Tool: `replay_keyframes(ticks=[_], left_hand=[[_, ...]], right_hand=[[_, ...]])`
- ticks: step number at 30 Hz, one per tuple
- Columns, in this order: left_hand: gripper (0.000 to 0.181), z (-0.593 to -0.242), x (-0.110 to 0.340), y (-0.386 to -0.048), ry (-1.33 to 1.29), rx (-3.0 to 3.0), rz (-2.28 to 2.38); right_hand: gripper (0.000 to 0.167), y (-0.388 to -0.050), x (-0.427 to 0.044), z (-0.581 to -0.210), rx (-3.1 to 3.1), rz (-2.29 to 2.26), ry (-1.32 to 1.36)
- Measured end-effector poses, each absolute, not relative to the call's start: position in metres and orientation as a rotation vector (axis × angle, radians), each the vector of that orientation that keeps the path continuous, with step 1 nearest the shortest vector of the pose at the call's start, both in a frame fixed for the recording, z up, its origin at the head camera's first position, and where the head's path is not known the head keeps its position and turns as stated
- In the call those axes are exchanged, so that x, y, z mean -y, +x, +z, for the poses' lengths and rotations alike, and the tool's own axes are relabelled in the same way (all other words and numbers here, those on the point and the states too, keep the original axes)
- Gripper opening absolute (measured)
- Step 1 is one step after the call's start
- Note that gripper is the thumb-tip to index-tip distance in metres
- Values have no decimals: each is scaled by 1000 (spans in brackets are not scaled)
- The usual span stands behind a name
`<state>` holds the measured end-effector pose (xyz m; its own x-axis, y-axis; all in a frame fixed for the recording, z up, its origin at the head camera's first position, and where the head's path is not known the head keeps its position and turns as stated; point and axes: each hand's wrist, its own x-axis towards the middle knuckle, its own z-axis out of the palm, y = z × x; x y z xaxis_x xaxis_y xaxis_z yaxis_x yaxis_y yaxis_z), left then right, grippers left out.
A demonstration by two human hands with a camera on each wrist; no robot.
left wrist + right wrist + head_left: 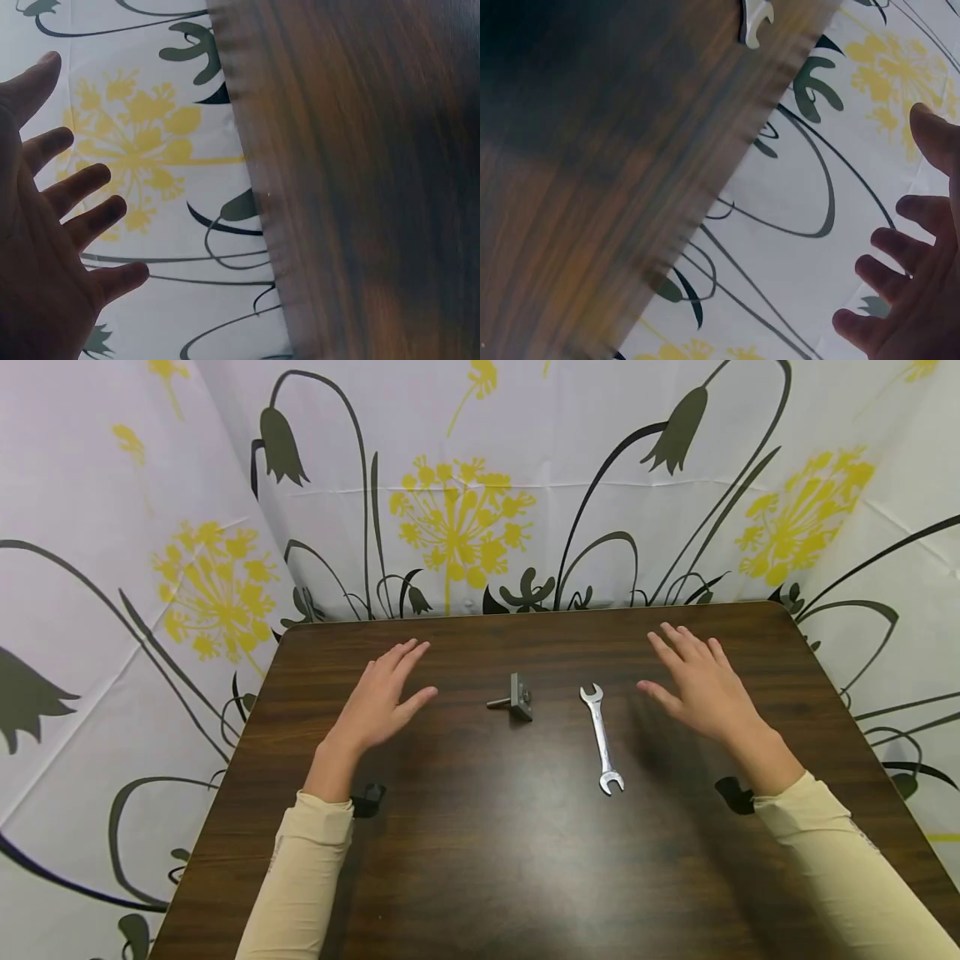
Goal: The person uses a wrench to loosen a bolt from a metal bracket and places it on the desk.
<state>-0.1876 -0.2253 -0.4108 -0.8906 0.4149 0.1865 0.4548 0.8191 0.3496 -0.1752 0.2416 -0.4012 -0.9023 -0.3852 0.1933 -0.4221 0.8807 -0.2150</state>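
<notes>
A silver double open-ended wrench (602, 742) lies lengthwise on the dark wooden table, right of its middle. To its left sits a small grey metal plate (519, 697) with a bolt-like shaft sticking out leftward; its exact kind cannot be told. My left hand (377, 703) hovers left of the plate, fingers extended and thumb apart, holding nothing. On the other side, my right hand (697, 689) is raised beyond the wrench, its fingers spread and nothing in them. One jaw end of the wrench (756, 22) shows at the top of the right wrist view.
The brown wood-grain table (480, 877) has rounded far corners. Behind it and at both sides hangs a white curtain (337, 510) with yellow and grey flowers. Black straps (367, 800) sit at the wrists, by the cream sleeves (303, 868).
</notes>
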Motion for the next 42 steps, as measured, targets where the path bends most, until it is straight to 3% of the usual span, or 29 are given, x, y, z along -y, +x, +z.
replay_keyframes(ticks=[6, 21, 29, 42], left_hand=[[69, -419, 214, -190, -741, 2893, -738], [83, -457, 162, -193, -679, 3008, -837], [87, -479, 124, -200, -620, 2970, -887], [87, -486, 100, -207, -542, 3044, -750]], right_hand=[[68, -170, -230, -411, 2890, 381, 591], [29, -150, -173, -458, 3168, 506, 245], [42, -147, -159, -480, 3142, 496, 159], [19, -146, -153, -488, 3026, 413, 248]])
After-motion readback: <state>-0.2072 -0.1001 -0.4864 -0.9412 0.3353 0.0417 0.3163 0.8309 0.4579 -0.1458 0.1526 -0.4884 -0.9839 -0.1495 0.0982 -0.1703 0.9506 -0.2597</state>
